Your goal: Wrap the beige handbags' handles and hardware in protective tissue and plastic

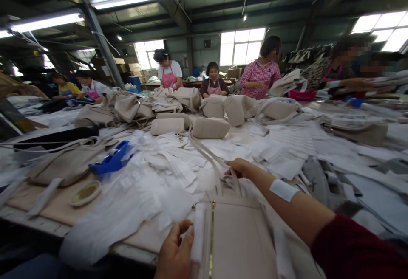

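Note:
A beige handbag (244, 236) with a gold zip down its left side lies in front of me at the table's near edge. My left hand (177, 251) is closed at the bag's left side, thumb and forefinger against the edge where a white wrapping strip (199, 232) runs. Reaching forward past the bag's top, my right hand (237, 167) is closed around its beige strap (216, 173). The strap stretches away toward other bags on the table. My right fingertips are partly hidden by the hand and strap.
Thin white wrapping sheets (172, 160) cover much of the table. Several beige bags (210, 127) are heaped farther back. To the left are a blue tape dispenser (111, 160), a tape roll (85, 193) and another bag (68, 162). Several co-workers (261, 73) are across the table.

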Available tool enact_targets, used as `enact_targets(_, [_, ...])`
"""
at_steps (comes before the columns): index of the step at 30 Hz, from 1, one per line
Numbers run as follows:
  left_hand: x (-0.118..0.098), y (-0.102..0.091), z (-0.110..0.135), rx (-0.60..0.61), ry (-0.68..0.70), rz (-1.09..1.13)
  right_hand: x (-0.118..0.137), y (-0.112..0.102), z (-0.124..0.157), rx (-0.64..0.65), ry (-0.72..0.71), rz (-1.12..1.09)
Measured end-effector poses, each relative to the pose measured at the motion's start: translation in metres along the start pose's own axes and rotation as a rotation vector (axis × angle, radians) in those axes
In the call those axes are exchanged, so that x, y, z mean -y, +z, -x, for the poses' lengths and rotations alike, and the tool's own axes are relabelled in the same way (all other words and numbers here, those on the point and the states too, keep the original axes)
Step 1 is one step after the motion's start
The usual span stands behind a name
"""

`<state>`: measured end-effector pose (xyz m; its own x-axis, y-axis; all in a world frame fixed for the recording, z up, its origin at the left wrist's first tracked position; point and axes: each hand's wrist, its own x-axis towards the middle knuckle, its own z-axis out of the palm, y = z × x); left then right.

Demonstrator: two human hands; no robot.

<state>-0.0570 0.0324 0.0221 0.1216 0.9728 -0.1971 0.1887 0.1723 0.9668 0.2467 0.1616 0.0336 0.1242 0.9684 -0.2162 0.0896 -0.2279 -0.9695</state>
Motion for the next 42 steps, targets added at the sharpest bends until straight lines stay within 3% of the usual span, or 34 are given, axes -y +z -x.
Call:
enact_targets(4, [0.007,-0.005,-0.011,-0.028,0.004,-0.119,0.000,0.031,-0.033,0.156,0.296,-0.014])
enact_targets(7, [0.005,-0.008,-0.018,-0.033,0.041,-0.179,0.004,0.042,-0.047,0.224,0.382,-0.078])
enact_targets(10, [-0.003,-0.008,-0.025,-0.051,0.105,-0.213,0.021,0.042,-0.052,0.224,0.309,-0.198])
enact_targets(14, [-0.028,-0.005,-0.034,-0.040,0.222,-0.233,0.067,0.029,-0.039,0.204,0.063,-0.374])
enact_targets(18, [-0.071,-0.001,-0.042,0.004,0.460,-0.332,0.125,0.014,-0.008,0.248,-0.154,-0.430])
enact_targets(21, [-0.118,-0.001,-0.047,-0.119,0.812,-0.408,0.163,0.009,0.023,0.313,-0.261,-0.390])
enact_targets(24, [-0.175,-0.003,-0.050,-0.262,1.191,-0.481,0.188,0.012,0.052,0.377,-0.379,-0.218])
enact_targets(27, [-0.229,-0.005,-0.056,-0.211,1.386,-0.649,0.199,0.018,0.075,0.427,-0.501,-0.040])
enact_targets(28, [-0.242,-0.005,-0.060,-0.142,1.388,-0.699,0.200,0.019,0.081,0.444,-0.545,-0.001])
enact_targets(30, [-0.260,-0.005,-0.067,0.093,1.252,-0.763,0.199,0.021,0.092,0.487,-0.625,0.068])
enact_targets(33, [-0.267,-0.009,-0.077,0.576,0.797,-0.755,0.193,0.019,0.103,0.451,-0.738,0.216])
enact_targets(35, [-0.263,-0.015,-0.079,0.775,0.543,-0.690,0.187,0.016,0.106,0.341,-0.825,0.379])
enact_targets(37, [-0.261,-0.021,-0.077,0.801,0.427,-0.665,0.183,0.012,0.106,0.214,-0.918,0.525])
enact_targets(39, [-0.262,-0.026,-0.071,0.727,0.405,-0.750,0.180,0.007,0.107,0.137,-0.989,0.592])
enact_targets(40, [-0.265,-0.028,-0.068,0.658,0.443,-0.848,0.179,0.005,0.108,0.109,-1.020,0.608])
enact_targets(42, [-0.272,-0.032,-0.060,0.444,0.672,-1.112,0.177,0.003,0.116,0.031,-1.084,0.613])
